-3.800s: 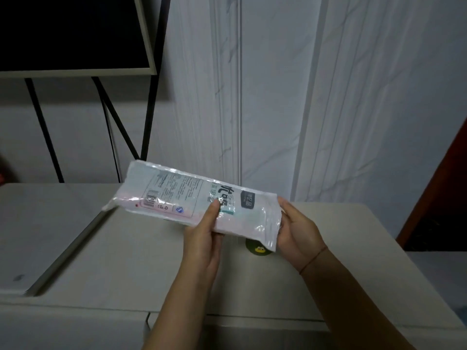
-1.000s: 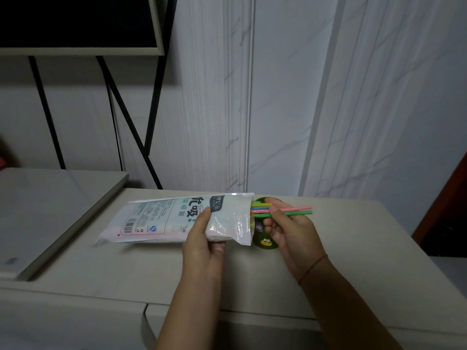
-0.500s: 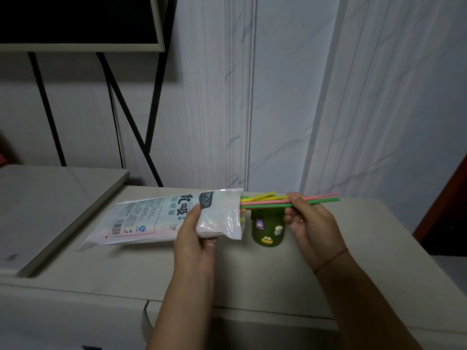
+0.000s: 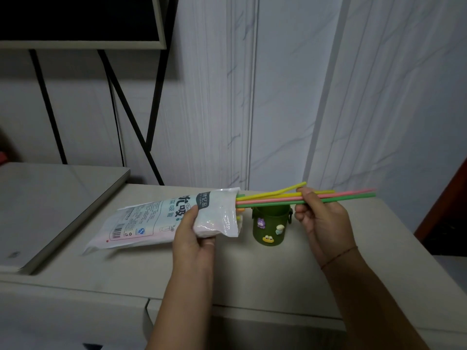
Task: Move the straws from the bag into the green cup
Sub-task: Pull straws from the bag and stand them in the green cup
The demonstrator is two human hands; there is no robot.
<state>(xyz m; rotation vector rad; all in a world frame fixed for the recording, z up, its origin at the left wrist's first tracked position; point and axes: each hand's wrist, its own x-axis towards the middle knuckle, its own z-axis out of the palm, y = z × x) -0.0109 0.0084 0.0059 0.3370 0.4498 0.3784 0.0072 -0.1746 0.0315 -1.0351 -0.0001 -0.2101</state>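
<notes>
My left hand grips the white plastic straw bag near its open right end, holding it just above the beige counter. Several thin straws, yellow, pink and green, stick out of the bag's mouth to the right. My right hand pinches these straws about midway, with their far tips reaching past it. The green cup, decorated with small stickers, stands upright on the counter directly below the straws, between my two hands. More straws remain inside the bag.
A lower grey surface adjoins the counter on the left. Behind it stand black metal frame legs under a dark panel. White marbled wall panels rise right behind the counter. A dark red edge shows at the far right.
My right hand has drawn the bundle of straws farther right out of the bag. The bag's mouth has lifted slightly, and the cup now shows fully beneath the straws.
</notes>
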